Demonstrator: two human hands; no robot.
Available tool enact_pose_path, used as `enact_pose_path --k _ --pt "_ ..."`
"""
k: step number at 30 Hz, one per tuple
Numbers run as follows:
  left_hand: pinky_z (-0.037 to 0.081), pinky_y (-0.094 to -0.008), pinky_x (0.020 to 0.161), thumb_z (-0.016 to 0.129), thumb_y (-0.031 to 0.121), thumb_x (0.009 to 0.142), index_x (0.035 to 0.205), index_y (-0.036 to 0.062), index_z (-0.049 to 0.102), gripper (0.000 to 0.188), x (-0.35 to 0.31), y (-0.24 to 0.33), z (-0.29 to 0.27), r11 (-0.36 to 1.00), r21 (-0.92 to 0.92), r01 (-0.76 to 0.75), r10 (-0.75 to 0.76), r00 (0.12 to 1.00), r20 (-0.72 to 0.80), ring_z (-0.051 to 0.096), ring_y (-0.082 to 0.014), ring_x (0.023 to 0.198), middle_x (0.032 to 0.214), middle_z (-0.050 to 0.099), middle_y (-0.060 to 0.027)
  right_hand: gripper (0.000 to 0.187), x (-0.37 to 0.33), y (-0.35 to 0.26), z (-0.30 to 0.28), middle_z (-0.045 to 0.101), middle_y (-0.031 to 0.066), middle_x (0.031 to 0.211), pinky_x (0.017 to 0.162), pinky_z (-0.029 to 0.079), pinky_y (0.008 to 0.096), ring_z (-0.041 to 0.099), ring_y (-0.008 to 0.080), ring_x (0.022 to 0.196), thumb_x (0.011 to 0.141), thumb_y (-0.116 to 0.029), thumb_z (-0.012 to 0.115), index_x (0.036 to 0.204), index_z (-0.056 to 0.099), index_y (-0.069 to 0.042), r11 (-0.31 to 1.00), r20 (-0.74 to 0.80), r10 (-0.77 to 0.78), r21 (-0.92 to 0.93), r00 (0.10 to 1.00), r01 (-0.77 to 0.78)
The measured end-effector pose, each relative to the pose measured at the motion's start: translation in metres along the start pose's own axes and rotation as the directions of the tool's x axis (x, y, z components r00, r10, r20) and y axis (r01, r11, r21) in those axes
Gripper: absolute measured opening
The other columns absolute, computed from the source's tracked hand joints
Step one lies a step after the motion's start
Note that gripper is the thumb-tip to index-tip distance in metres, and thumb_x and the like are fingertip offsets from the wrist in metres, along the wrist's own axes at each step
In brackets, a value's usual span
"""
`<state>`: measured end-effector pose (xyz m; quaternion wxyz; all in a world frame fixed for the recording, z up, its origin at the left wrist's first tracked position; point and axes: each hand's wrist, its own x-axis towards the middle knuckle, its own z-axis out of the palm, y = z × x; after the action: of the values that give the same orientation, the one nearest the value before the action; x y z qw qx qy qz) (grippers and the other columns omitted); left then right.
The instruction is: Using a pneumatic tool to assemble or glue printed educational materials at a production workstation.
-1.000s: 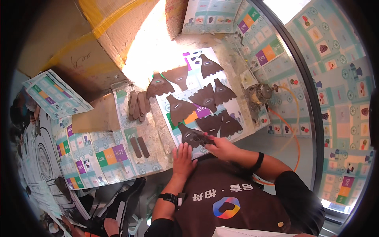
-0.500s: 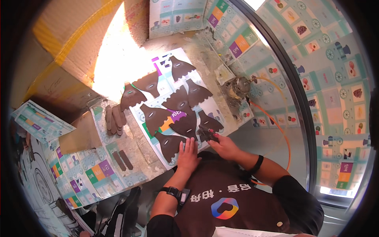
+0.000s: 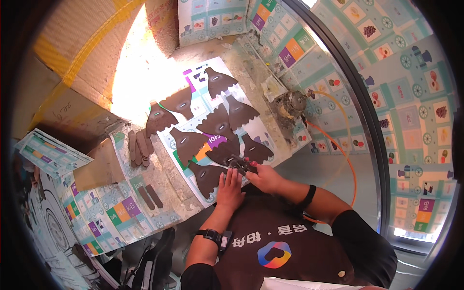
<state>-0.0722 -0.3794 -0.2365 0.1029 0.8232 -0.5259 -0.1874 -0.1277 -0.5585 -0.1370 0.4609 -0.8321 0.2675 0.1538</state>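
Observation:
Several dark brown scalloped cut pieces [image 3: 218,126] lie spread on a white printed sheet [image 3: 203,104] on the worktable. My left hand [image 3: 228,189] rests flat, fingers together, on the near edge of the sheet beside the lowest brown piece [image 3: 207,176]. My right hand [image 3: 261,177] pinches a small dark tool or piece [image 3: 240,165] at the sheet's near right corner; what it is stays unclear. A black band sits on each wrist.
Brown strips [image 3: 137,147] lie left of the sheet, two more [image 3: 149,196] lower on a colourful printed board. A cardboard box [image 3: 72,58] stands at the back left. A grimy pot [image 3: 289,105] with an orange hose [image 3: 344,159] sits at the right.
The view has shifted, so the sheet sits higher and farther left. My left hand has stayed flat on the sheet's edge; my right hand has kept working at the near corner.

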Motion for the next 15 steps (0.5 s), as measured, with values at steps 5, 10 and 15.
enact_pose_path --k 5,10,15 --pt "0.017 -0.0534 0.121 0.075 0.042 0.079 0.148 0.0059 0.04 0.085 -0.002 -0.002 -0.001 1.0 -0.006 -0.002 0.002 1.0 -0.026 0.02 -0.0314 0.151 0.159 0.027 -0.0161 0.037 -0.002 0.011 -0.008 0.067 0.0277 0.092 0.08 0.051 0.0491 0.063 0.0476 0.092 0.096 -0.034 0.055 0.11 0.062 -0.001 0.999 -0.062 0.033 0.014 0.998 -0.032" --pt "0.019 -0.0537 0.12 0.079 0.04 0.074 0.146 0.0056 0.044 0.087 -0.002 -0.001 0.001 1.0 -0.017 -0.018 0.016 0.996 -0.093 0.022 -0.0321 0.15 0.158 0.029 -0.0166 0.038 0.011 0.006 -0.011 0.067 0.0277 0.093 0.08 0.05 0.0488 0.062 0.0488 0.094 0.095 -0.035 0.055 0.11 0.062 0.0 1.0 -0.07 0.003 -0.022 0.998 -0.004" --pt "0.018 -0.0543 0.121 0.078 0.04 0.074 0.144 0.0061 0.046 0.084 -0.003 0.003 0.002 1.0 0.018 0.009 -0.007 0.993 -0.121 0.024 -0.0319 0.149 0.156 0.033 -0.0169 0.038 -0.003 0.015 -0.021 0.067 0.0257 0.092 0.08 0.05 0.047 0.063 0.0462 0.092 0.095 -0.036 0.056 0.11 0.063 -0.001 0.998 -0.007 0.016 0.06 1.0 -0.016"
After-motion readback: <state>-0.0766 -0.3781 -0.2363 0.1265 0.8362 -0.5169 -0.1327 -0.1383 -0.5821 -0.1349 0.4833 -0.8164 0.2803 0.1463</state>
